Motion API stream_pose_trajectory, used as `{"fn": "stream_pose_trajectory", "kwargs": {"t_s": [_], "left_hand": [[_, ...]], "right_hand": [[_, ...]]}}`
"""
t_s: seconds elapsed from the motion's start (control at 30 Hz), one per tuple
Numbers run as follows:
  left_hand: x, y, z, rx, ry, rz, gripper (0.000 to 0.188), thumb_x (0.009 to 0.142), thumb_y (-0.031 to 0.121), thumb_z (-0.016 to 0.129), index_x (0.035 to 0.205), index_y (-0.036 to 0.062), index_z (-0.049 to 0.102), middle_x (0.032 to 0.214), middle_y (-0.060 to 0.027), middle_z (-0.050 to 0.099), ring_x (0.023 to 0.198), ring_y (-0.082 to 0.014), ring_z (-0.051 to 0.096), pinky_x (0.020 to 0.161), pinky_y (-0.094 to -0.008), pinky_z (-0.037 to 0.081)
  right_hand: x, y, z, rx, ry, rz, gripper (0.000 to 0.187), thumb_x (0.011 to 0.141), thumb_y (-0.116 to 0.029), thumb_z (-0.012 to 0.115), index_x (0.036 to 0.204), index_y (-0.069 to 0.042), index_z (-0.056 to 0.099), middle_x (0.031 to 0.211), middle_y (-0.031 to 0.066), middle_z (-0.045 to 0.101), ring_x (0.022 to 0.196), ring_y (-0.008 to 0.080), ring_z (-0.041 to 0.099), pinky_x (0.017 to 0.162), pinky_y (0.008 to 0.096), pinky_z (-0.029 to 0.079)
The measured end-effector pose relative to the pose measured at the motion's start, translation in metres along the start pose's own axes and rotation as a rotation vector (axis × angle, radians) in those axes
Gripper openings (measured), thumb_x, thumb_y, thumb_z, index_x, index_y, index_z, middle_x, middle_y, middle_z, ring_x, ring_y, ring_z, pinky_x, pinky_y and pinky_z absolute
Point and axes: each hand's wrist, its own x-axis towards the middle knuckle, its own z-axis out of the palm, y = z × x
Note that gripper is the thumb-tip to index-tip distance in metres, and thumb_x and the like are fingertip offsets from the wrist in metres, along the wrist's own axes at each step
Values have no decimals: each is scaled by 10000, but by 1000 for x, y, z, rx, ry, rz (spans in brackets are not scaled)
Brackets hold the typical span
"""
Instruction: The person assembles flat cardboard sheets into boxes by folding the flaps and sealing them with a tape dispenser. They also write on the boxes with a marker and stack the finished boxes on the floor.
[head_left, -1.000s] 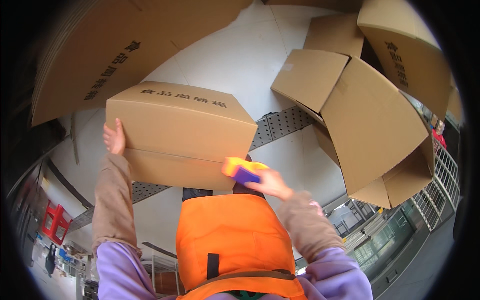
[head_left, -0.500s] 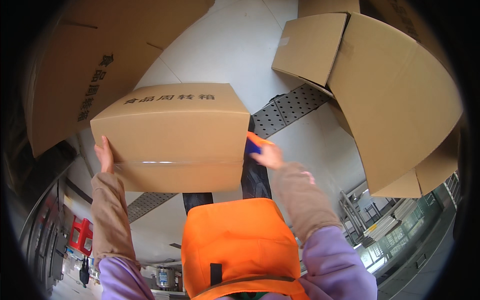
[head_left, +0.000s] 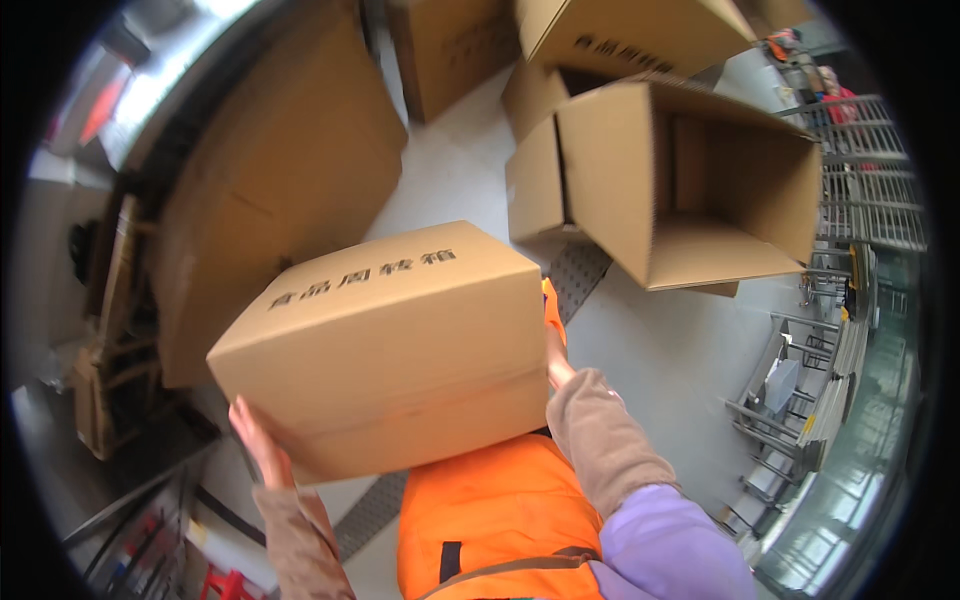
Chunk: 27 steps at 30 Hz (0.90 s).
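A sealed brown cardboard box (head_left: pixel 390 370) with dark printing on its upper face is tilted in front of my orange apron (head_left: pixel 490 510), right side higher. My left hand (head_left: pixel 262 445) presses its palm and fingers against the box's left side. My right hand (head_left: pixel 557 355) is at the box's right side, closed round an orange and blue tool (head_left: pixel 552 305) that looks like a tape dispenser. The box hides part of that tool and some of my right fingers.
An open cardboard box (head_left: pixel 610 180) lies on its side at the right, near more boxes (head_left: pixel 640 35). A large brown carton (head_left: pixel 290 180) stands at left. A perforated metal drain cover (head_left: pixel 580 280) runs across the floor. Metal racks (head_left: pixel 870 180) line the far right.
The box has come closer to my apron and tilted, its right side rising. My right hand has moved against its right side, tool still held. The view has turned.
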Motion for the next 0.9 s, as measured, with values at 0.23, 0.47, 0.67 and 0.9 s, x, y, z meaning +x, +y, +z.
{"fn": "stream_pose_trajectory", "kwargs": {"t_s": [0.23, 0.47, 0.67, 0.9], "left_hand": [[-90, 139, -109, -379, -69, 350, 509, 1055, 440, 326, 1421, 102, 433, 1338, -40, 529, 1238, -192, 475, 1028, -356, 385], [-57, 170, -143, -285, -822, -314, 811, 903, 756, 334, 1408, 129, 428, 1401, -96, 490, 1266, -339, 477, 1014, -605, 353], [-19, 30, -34, -261, -578, -666, 762, 943, 587, 415, 1530, 136, 229, 1615, -95, 107, 1416, -452, 238, 1058, -702, 282], [-96, -76, 107, 598, -889, -380, 512, 946, 451, 585, 1399, 222, 519, 1243, 0, 613, 1084, -198, 562, 878, -375, 464]], "right_hand": [[-92, -168, -65, 241, -133, -215, 471, 930, -297, 633, 1310, -37, 530, 1169, 97, 644, 1017, 250, 630, 883, 389, 492], [-67, -180, -87, 219, 44, -459, 319, 966, -218, 571, 1223, -29, 560, 1066, 78, 641, 935, 209, 616, 796, 370, 494], [29, -217, -75, 55, 146, -196, 456, 999, -320, 537, 1316, -6, 442, 1147, 101, 615, 964, 210, 605, 806, 378, 501], [6, -277, -106, 209, 115, -555, 328, 995, -226, 572, 1201, 25, 531, 984, 112, 709, 883, 181, 681, 849, 314, 517]]}}
